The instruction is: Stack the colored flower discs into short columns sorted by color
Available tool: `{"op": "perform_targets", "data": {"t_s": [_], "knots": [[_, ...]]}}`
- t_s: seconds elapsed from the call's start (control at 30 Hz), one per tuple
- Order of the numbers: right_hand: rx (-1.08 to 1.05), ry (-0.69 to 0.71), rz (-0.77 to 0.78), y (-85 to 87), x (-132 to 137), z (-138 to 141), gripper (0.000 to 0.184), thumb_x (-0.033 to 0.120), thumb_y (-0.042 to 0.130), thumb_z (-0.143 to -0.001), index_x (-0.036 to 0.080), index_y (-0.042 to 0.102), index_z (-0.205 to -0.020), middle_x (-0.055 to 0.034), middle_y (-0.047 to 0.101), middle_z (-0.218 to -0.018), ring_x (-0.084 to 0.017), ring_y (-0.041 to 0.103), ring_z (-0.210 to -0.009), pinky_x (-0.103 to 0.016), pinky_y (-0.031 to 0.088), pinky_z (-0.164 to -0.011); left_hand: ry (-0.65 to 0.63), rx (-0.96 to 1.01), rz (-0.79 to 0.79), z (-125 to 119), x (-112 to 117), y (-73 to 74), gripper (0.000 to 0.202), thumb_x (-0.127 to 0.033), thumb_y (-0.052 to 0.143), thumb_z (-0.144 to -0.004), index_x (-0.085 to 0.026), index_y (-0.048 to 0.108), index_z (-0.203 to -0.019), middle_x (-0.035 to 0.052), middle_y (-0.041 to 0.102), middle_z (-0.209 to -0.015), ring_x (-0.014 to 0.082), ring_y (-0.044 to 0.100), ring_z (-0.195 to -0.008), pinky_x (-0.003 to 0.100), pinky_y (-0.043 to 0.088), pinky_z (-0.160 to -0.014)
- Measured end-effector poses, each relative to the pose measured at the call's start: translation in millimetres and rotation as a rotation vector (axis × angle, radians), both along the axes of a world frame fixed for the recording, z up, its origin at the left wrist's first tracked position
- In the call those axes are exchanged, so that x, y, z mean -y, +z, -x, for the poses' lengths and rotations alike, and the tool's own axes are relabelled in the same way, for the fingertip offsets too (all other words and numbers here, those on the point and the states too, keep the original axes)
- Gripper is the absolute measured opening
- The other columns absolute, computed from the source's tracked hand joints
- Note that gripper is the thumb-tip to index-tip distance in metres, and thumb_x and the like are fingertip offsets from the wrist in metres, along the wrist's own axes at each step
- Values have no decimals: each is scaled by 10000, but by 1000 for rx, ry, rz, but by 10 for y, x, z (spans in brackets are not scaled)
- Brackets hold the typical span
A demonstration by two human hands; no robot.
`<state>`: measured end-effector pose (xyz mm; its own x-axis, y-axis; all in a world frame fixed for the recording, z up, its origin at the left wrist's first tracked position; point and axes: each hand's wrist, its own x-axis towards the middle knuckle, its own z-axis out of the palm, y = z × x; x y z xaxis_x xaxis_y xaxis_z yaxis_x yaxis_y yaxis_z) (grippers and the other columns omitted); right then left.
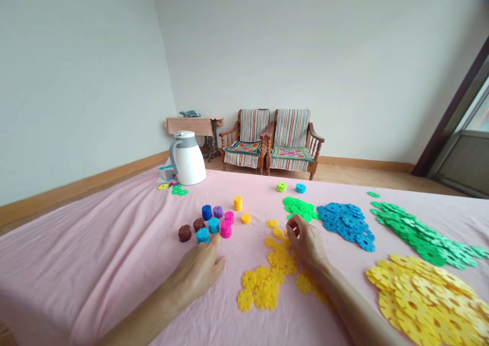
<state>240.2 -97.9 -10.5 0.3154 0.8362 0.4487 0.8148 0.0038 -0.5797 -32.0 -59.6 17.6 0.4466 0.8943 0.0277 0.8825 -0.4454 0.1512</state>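
My left hand is low over the cloth, just in front of a light blue stack of notched plastic discs. Its fingers curl away from the camera, and a bit of a yellow disc peeks out at the fingertips; the rest is hidden. My right hand is closed in a pinch at the upper edge of the loose yellow discs. Whatever lies between its fingertips is too small to make out. Short stacks in brown, pink, dark blue and purple stand beyond my left hand.
Blue discs, light green discs, green discs and a large yellow heap spread rightward. A white jug stands at the far left. Two small stacks, lime and blue, sit near the back edge.
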Motion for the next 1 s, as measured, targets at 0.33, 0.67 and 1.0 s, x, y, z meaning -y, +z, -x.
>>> {"op": "perform_targets", "data": {"t_s": [0.33,0.67,1.0], "knots": [[10,46,-11,-20,-17,-14,98,214,408,-769,213,462,-688,7,589,-633,-128,531,-565,-232,352,-547,-22,174,88,42,11,35,247,-222,497,-774,-177,495,-1017,56,648,-830,204,625,-786,248,406,-634],[7,53,-17,-37,-23,-12,104,210,401,-764,212,468,-684,1,591,-626,-131,528,-561,-235,351,-545,-158,330,211,89,187,134,200,-226,526,-732,-206,538,-930,-54,522,-614,131,500,-563,218,313,-514],[3,55,6,-24,-22,-12,112,221,397,-766,210,466,-678,1,587,-625,-132,534,-564,-235,354,-549,-294,236,139,-40,173,181,73,-145,492,-674,-182,530,-725,12,558,-837,154,529,-759,231,374,-640]]}}
